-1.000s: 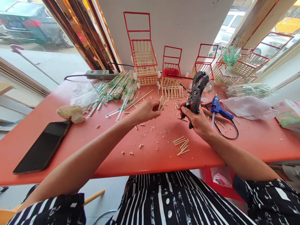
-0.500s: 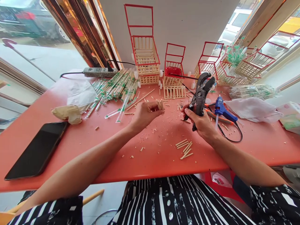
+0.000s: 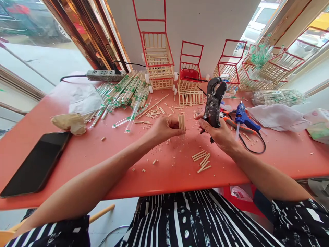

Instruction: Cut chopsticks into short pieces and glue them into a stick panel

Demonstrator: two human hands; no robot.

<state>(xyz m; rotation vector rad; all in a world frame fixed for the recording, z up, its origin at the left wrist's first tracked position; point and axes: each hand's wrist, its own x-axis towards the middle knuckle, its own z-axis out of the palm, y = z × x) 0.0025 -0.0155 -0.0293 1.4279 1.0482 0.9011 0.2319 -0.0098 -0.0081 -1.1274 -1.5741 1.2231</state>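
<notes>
Between the thumb and fingers of my left hand (image 3: pixel 167 128) stands a small bunch of short wooden sticks (image 3: pixel 181 121), held upright just above the table. My right hand (image 3: pixel 218 132) is closed around a black ratchet cutter (image 3: pixel 214 101), whose curved jaws point up and away from me. The cutter is apart from the bunch. Several loose short sticks (image 3: pixel 202 160) lie in front of my hands, and more cut pieces (image 3: pixel 154 112) lie beyond my left hand. Small stick carts with red handles, such as the tallest cart (image 3: pixel 158 58), stand along the wall.
Wrapped chopsticks (image 3: pixel 123 92) lie at the back left beside a power strip (image 3: pixel 105 74). A phone (image 3: pixel 37 163) rests at the left edge. On the right are a blue glue gun (image 3: pixel 245 118), its cord, orange-handled pliers (image 3: pixel 239 125) and a white cloth (image 3: pixel 279 118).
My left hand has moved slightly right and nearer, turning its bunch of sticks more upright. The cutter in my right hand has shifted a little left. The view has tilted slightly.
</notes>
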